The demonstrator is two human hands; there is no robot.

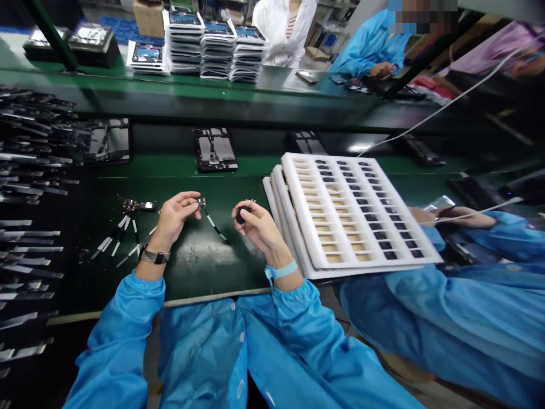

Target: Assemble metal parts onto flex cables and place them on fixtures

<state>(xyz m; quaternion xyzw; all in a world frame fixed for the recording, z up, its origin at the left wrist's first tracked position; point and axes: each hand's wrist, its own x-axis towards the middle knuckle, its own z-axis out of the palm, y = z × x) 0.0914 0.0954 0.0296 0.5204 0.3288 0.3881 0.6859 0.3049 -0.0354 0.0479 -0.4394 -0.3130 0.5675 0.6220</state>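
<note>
My left hand (172, 218) pinches the small metal end of a flex cable (213, 224) between thumb and fingertips. The cable's black-and-white strip slants down to the right over the green bench (204, 278). In my right hand (261, 230), a small black roundish part (243, 214) sits between thumb and fingers; its exact kind cannot be made out. Left of my left hand lies a small cluster of flex cables (131, 207) with metal ends together and strips fanned toward me. A white foam tray (426, 255) with rows of slots, many holding black parts, is right of my right hand.
More foam trays (279, 199) lie beneath the top one. Many flex cables (25, 261) hang along the left side. Opened device housings (215, 150) lie on the line behind. Stacked devices (183, 45) stand on the raised shelf. A co-worker's sleeve (511, 233) is close at right.
</note>
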